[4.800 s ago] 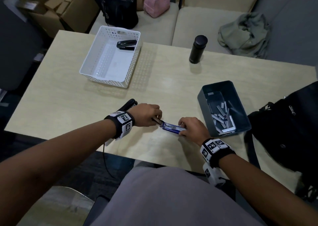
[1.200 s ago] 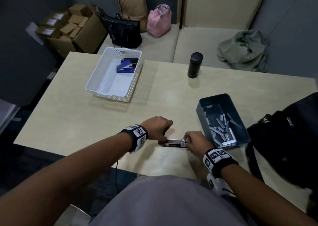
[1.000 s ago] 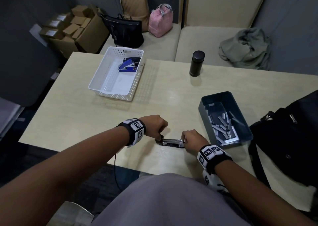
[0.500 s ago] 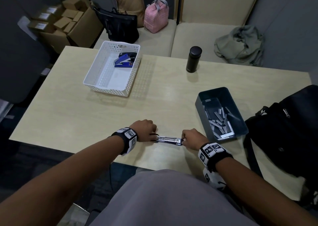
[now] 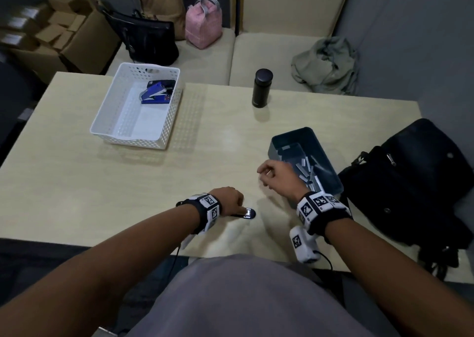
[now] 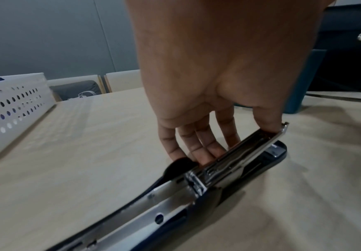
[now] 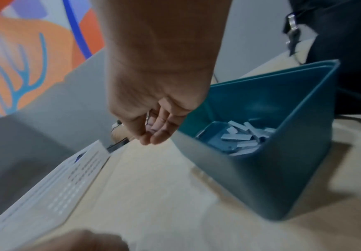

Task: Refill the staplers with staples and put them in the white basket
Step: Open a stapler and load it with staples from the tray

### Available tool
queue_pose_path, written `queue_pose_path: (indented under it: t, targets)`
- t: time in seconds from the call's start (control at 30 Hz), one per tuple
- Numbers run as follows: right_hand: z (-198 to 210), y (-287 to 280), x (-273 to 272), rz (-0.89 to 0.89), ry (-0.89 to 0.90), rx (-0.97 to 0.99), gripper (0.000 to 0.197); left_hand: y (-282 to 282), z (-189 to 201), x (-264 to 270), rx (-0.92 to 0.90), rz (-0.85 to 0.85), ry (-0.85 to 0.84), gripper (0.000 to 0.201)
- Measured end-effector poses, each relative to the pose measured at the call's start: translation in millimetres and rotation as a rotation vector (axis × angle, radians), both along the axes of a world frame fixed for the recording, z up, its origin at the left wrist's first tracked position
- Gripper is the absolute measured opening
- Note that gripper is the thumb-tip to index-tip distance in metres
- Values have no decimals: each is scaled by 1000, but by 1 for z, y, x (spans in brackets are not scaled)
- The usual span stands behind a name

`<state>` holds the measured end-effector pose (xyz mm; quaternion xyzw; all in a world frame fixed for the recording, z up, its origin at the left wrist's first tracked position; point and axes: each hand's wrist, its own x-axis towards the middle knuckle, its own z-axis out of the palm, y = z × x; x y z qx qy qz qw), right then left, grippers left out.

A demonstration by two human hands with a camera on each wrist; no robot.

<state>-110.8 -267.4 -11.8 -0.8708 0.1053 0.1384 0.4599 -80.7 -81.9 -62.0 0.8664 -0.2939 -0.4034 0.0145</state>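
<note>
A dark blue stapler [image 5: 247,212] lies opened on the table near its front edge. Its metal magazine [image 6: 229,163] is exposed in the left wrist view. My left hand [image 5: 237,207] [image 6: 235,142] pinches that magazine, thumb at the front end and fingers along the far side. My right hand [image 5: 264,175] [image 7: 151,135] hovers beside the blue bin [image 5: 295,133] [image 7: 261,178], fingers loosely curled, with nothing seen in them. Staple strips [image 5: 307,172] [image 7: 239,137] lie in the bin. The white basket [image 5: 133,142] [image 6: 14,115] at the back left holds a blue stapler [image 5: 156,94] and a black one.
A black bottle [image 5: 261,88] stands at the table's back edge. A black bag [image 5: 415,183] covers the right end of the table, beside the bin. Handbags, a cardboard box and a grey garment sit on the couch behind.
My right hand has let go of the stapler's front end and risen toward the blue bin. My left hand stays on the stapler. Since the earliest frame a blue stapler has appeared in the basket.
</note>
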Motion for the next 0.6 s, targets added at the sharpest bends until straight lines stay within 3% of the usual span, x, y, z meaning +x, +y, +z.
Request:
queue_pose_path:
  t: [0.1, 0.23, 0.33, 0.43, 0.6]
  targets:
    - [7, -31, 4, -192, -85, 14, 9, 0, -1, 4, -4, -27, 17, 57]
    - [-5, -82, 1, -258, 8, -190, 19, -1, -5, 8, -7, -27, 53, 65]
    - [-19, -102, 0, -139, 140, -336, 23, -5, -7, 10, -16, -14, 71, 56]
    - [-30, -105, -1, 54, 266, -459, 15, -6, -9, 12, -14, -16, 82, 41]
    - [-36, -93, 2, 226, 277, -689, 21, -3, -9, 16, -52, -23, 142, 48]
